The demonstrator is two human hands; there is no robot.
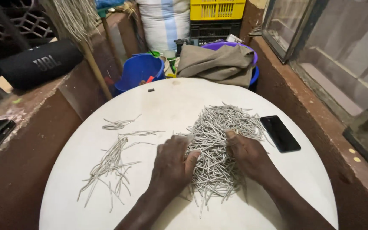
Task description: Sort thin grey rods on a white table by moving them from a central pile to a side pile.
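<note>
Both my hands rest on the big pile of grey sticks (218, 145) mid-table. My left hand (173, 164) lies curled, pinching nothing I can tell; my right hand (245, 153) presses in, thumb up (a smaller bunch (111, 164) lies well apart).

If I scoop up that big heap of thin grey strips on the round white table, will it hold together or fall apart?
The heap of thin grey strips is loose and crisscrossed, so it probably sheds pieces. Strays bend gently, suggesting light, slightly flexible strips. Both hands, left hand and right hand, seem needed.

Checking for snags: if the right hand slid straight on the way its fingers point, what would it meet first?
The right hand points up-left into the big pile of grey sticks that it already rests on; past that, probably only bare white table.
</note>
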